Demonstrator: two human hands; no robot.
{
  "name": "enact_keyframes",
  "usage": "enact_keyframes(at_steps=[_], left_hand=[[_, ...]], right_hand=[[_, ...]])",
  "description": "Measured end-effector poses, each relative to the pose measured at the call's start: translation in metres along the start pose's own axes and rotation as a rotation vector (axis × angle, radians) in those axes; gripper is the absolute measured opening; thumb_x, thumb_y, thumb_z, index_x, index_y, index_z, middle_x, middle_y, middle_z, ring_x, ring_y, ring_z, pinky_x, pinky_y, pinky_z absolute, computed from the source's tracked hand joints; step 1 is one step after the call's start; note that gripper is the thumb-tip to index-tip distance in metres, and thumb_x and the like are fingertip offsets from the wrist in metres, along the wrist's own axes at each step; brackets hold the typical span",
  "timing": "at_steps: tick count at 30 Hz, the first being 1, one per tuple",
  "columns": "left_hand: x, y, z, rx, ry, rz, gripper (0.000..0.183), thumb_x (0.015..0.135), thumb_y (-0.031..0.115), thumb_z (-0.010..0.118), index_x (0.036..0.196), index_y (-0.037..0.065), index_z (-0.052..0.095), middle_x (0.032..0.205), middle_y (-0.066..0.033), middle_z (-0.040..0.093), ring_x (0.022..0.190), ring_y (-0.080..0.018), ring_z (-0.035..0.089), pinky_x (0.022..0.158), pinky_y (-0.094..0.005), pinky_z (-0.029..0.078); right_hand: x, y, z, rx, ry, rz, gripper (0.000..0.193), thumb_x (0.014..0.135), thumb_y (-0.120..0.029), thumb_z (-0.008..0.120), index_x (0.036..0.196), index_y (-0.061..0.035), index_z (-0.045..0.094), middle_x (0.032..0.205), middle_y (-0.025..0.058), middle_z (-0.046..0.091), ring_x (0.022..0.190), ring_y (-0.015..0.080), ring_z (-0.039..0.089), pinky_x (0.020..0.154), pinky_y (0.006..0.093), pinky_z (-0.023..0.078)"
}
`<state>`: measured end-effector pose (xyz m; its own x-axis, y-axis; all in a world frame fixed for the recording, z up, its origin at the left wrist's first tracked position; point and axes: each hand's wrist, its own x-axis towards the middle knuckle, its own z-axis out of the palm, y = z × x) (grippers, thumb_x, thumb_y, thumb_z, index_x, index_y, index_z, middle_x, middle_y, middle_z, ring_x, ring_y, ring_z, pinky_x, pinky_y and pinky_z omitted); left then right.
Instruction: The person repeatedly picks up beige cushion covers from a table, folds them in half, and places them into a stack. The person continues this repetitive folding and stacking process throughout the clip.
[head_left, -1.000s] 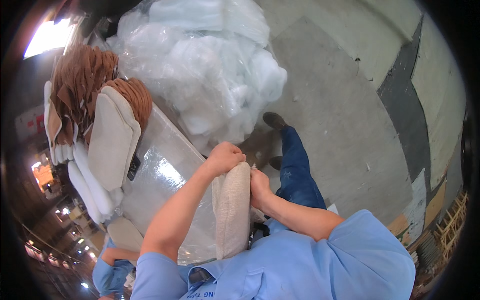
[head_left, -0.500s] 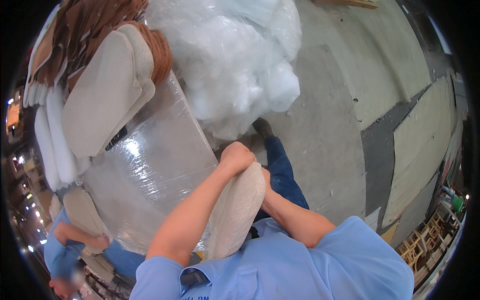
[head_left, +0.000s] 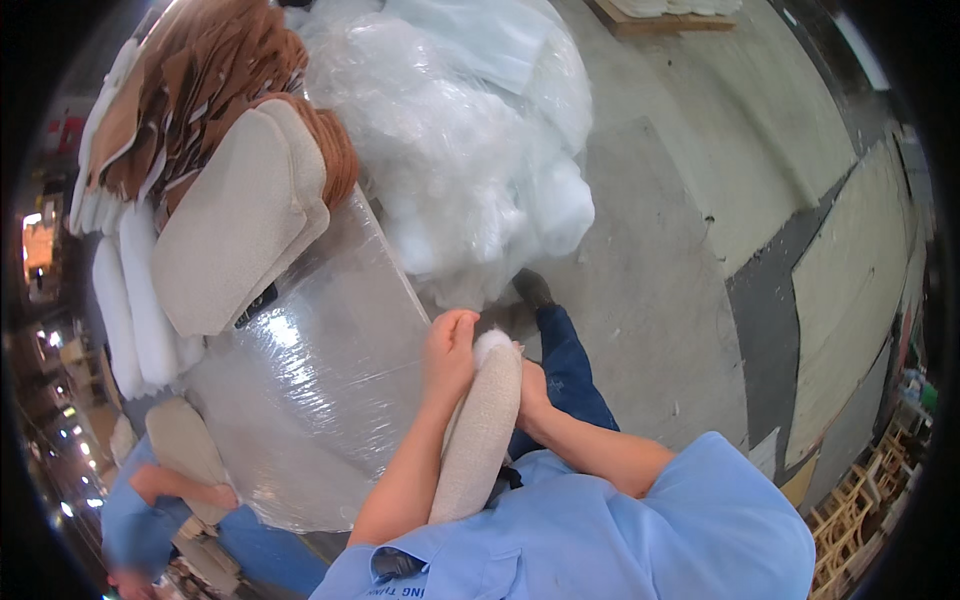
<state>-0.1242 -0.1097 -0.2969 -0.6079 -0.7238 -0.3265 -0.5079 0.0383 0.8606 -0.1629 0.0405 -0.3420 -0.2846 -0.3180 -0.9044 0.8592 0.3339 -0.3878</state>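
Upright against my body stands a beige fabric cushion (head_left: 483,435), with a tuft of white filling (head_left: 492,345) showing at its far end. On its left side, by that end, my left hand (head_left: 450,358) is closed with fingers bent together, apparently on the edge of the cover; its grip is partly hidden. My right hand (head_left: 532,390) wraps round the other side of the cushion, its fingers mostly hidden behind it.
A plastic-wrapped table (head_left: 310,400) at my left bears beige cushions (head_left: 235,215), brown fabric pieces (head_left: 215,90) and white pads (head_left: 140,310). Bagged white stuffing (head_left: 460,150) lies beyond. A co-worker (head_left: 190,490) handles a beige cushion at lower left. Boards (head_left: 850,310) cover the floor at right.
My left hand has moved off the cushion's far end to its left side, uncovering white filling. The cushion has turned and looks narrower. My right hand remains on it.
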Motion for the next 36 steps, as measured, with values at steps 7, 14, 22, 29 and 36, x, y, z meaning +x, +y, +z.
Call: enact_keyframes(at_steps=[7, 14, 22, 29, 36], left_hand=[[-0.055, 0.030, -0.025, 0.122, -0.235, -0.209, 0.036, 0.109, 0.033, 0.059, 0.123, 0.003, 0.072, 0.108, -0.0126, 0.077, 0.096, -0.0253, 0.070, 0.088, -0.0374, 0.054], [-0.093, 0.033, -0.025, 0.463, -0.250, -0.231, 0.035, 0.107, 0.036, 0.061, 0.107, 0.002, 0.068, 0.092, -0.0240, 0.071, 0.089, -0.0414, 0.070, 0.078, -0.0465, 0.053], [-0.094, 0.018, 0.003, 0.458, 0.163, -0.158, 0.030, 0.109, 0.030, 0.055, 0.094, 0.005, 0.060, 0.086, -0.0255, 0.069, 0.085, -0.0506, 0.067, 0.071, -0.0584, 0.049], [-0.085, -0.010, 0.004, 0.440, 0.238, -0.001, 0.034, 0.108, 0.035, 0.060, 0.097, 0.003, 0.064, 0.083, -0.0253, 0.069, 0.079, -0.0476, 0.068, 0.068, -0.0536, 0.050], [-0.121, -0.021, -0.035, 0.314, -0.008, -0.176, 0.042, 0.105, 0.041, 0.066, 0.096, 0.000, 0.068, 0.086, -0.0263, 0.068, 0.074, -0.0461, 0.064, 0.069, -0.0500, 0.050]], right_hand=[[-0.038, -0.022, 0.000, 0.634, -0.052, 0.120, 0.075, 0.109, -0.069, 0.039, 0.131, -0.0022, 0.066, 0.124, 0.0165, 0.071, 0.111, 0.0299, 0.071, 0.096, 0.0460, 0.058], [-0.039, -0.014, -0.041, 0.713, -0.144, 0.149, 0.079, 0.107, -0.073, 0.040, 0.139, -0.0054, 0.062, 0.133, 0.0161, 0.068, 0.118, 0.0330, 0.070, 0.102, 0.0480, 0.057], [-0.043, -0.022, -0.041, 0.584, -0.340, 0.372, 0.081, 0.102, -0.081, 0.039, 0.144, -0.0141, 0.060, 0.135, 0.0126, 0.068, 0.127, 0.0322, 0.064, 0.111, 0.0483, 0.051], [-0.027, -0.008, -0.026, 0.612, -0.270, 0.246, 0.079, 0.104, -0.078, 0.040, 0.143, -0.0126, 0.060, 0.135, 0.0125, 0.069, 0.125, 0.0320, 0.065, 0.109, 0.0484, 0.051], [-0.060, 0.005, -0.017, 0.802, -0.170, 0.130, 0.072, 0.109, -0.068, 0.044, 0.144, -0.0068, 0.059, 0.133, 0.0139, 0.069, 0.121, 0.0314, 0.068, 0.107, 0.0454, 0.054]])
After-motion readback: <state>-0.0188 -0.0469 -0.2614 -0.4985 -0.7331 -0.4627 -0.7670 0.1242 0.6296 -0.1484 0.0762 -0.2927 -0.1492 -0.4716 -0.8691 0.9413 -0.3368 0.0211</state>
